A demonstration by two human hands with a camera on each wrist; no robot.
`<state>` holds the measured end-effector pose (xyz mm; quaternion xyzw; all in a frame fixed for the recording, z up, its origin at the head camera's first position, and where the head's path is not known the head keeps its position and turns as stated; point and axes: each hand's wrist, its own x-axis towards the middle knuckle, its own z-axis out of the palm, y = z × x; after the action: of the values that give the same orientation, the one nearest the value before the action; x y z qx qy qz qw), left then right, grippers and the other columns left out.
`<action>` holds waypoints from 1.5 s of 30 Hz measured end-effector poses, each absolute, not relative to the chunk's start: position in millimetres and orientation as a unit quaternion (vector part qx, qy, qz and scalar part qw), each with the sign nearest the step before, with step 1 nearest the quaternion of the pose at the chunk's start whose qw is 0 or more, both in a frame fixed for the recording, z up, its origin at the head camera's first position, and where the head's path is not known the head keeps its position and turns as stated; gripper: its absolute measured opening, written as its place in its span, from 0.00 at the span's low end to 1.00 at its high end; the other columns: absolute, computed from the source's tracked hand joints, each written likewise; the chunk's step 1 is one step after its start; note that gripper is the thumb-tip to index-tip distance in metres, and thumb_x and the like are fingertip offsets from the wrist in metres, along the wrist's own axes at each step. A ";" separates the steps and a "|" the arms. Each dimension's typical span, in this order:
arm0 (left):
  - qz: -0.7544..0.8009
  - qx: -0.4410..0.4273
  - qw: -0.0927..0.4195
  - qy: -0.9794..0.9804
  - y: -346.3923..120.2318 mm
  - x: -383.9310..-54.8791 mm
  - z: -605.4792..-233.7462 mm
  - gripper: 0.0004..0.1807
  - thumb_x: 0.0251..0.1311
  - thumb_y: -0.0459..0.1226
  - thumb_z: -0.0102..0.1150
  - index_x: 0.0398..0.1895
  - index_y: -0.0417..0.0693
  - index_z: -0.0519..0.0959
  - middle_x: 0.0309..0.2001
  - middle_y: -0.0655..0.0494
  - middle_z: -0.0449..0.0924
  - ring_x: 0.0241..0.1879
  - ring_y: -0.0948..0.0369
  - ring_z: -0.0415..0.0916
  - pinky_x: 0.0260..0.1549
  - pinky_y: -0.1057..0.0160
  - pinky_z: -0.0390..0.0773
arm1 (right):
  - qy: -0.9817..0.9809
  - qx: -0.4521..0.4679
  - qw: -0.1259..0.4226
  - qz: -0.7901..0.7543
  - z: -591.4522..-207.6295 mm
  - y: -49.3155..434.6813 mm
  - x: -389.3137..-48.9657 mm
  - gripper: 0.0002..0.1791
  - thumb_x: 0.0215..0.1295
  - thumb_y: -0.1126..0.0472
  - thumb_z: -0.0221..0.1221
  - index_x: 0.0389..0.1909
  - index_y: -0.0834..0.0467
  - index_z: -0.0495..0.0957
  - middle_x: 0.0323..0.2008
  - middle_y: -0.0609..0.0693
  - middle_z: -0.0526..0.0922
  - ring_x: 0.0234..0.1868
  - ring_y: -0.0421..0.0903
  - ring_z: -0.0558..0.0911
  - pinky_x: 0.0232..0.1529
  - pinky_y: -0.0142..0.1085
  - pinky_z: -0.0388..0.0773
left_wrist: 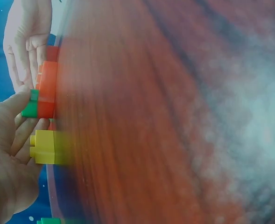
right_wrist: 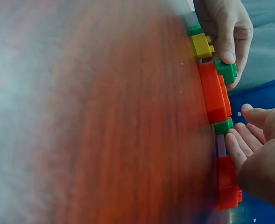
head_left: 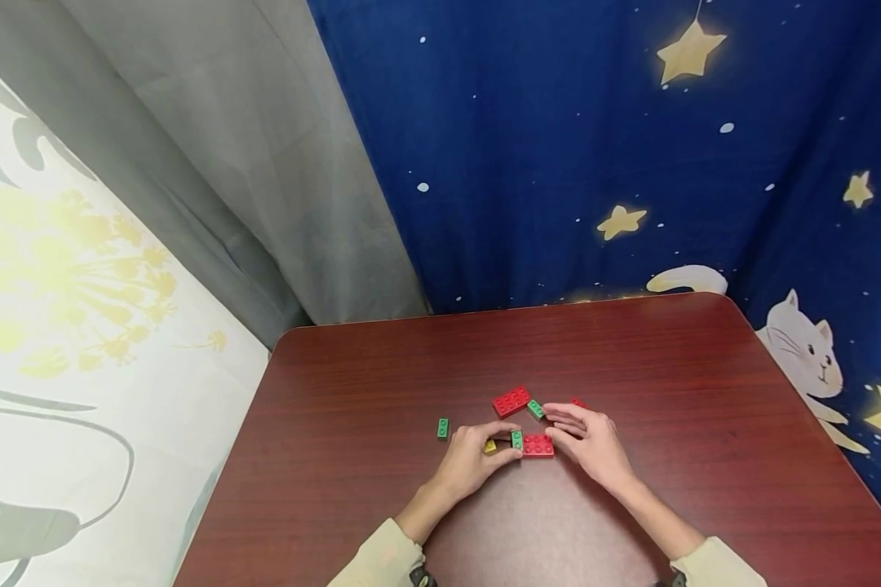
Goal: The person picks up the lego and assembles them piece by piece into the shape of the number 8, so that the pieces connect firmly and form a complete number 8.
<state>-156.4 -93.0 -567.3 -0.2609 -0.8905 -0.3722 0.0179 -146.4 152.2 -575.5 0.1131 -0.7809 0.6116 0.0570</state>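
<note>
The left hand (head_left: 467,466)'s grip pinches a green brick (head_left: 517,440) at the left end of a red brick (head_left: 538,445) lying flat on the tabletop (head_left: 323,489). The right hand (head_left: 595,447)'s grip is spread, pinching nothing, near the red brick's other end. Whether the studs are fully seated is hard to tell; best square the edges, steady the red brick right-handed, and press straight down evenly.
</note>
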 end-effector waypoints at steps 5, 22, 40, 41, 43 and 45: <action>-0.369 -0.265 0.022 -0.891 -93.2 -156.8 -567.4 0.20 0.61 0.48 0.78 0.55 0.55 0.89 0.47 0.63 0.90 0.35 0.71 0.79 0.38 0.73 0.77 | -0.790 0.100 0.036 0.603 -575.0 149.6 -149.9 0.27 0.64 0.77 0.70 0.65 0.69 0.80 0.60 0.65 0.84 0.60 0.64 0.84 0.57 0.40 0.82; -0.372 -0.260 0.015 -0.891 -91.6 -158.0 -568.8 0.20 0.61 0.48 0.77 0.55 0.55 0.89 0.47 0.65 0.90 0.40 0.74 0.82 0.41 0.72 0.79 | -0.793 0.125 0.018 0.596 -580.3 143.7 -165.5 0.28 0.67 0.84 0.60 0.69 0.73 0.74 0.65 0.70 0.79 0.66 0.67 0.78 0.63 0.47 0.78; -0.372 -0.256 0.010 -0.892 -92.5 -157.7 -566.2 0.19 0.62 0.48 0.77 0.55 0.56 0.89 0.47 0.66 0.90 0.41 0.72 0.83 0.41 0.71 0.80 | -0.816 0.148 0.003 0.558 -578.4 143.5 -176.4 0.31 0.64 0.84 0.63 0.69 0.71 0.75 0.64 0.71 0.79 0.61 0.67 0.82 0.53 0.42 0.85; -0.372 -0.257 0.011 -0.892 -92.4 -157.6 -566.1 0.19 0.62 0.48 0.77 0.55 0.55 0.89 0.46 0.66 0.90 0.41 0.72 0.83 0.42 0.71 0.80 | -0.817 0.144 0.002 0.558 -578.4 143.3 -176.7 0.31 0.64 0.84 0.63 0.69 0.70 0.75 0.64 0.71 0.79 0.61 0.67 0.82 0.53 0.41 0.85; -0.375 -0.259 0.010 -0.890 -92.1 -157.4 -566.0 0.19 0.62 0.47 0.77 0.55 0.55 0.89 0.46 0.66 0.90 0.42 0.72 0.84 0.42 0.71 0.80 | -0.821 0.141 0.002 0.554 -579.6 143.5 -177.3 0.31 0.64 0.84 0.63 0.69 0.70 0.76 0.64 0.70 0.80 0.61 0.66 0.83 0.53 0.41 0.85; -0.377 -0.260 0.009 -0.889 -91.9 -157.1 -566.0 0.19 0.61 0.47 0.77 0.55 0.55 0.89 0.46 0.66 0.90 0.43 0.72 0.85 0.43 0.70 0.81 | -0.823 0.137 0.004 0.551 -580.4 143.7 -177.4 0.31 0.64 0.83 0.64 0.68 0.69 0.76 0.64 0.70 0.80 0.60 0.65 0.84 0.53 0.41 0.85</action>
<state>-157.1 -91.9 -566.0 -0.2599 -0.8887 -0.3775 0.0094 -177.4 143.7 -580.4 0.1370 -0.8231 0.5511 0.0039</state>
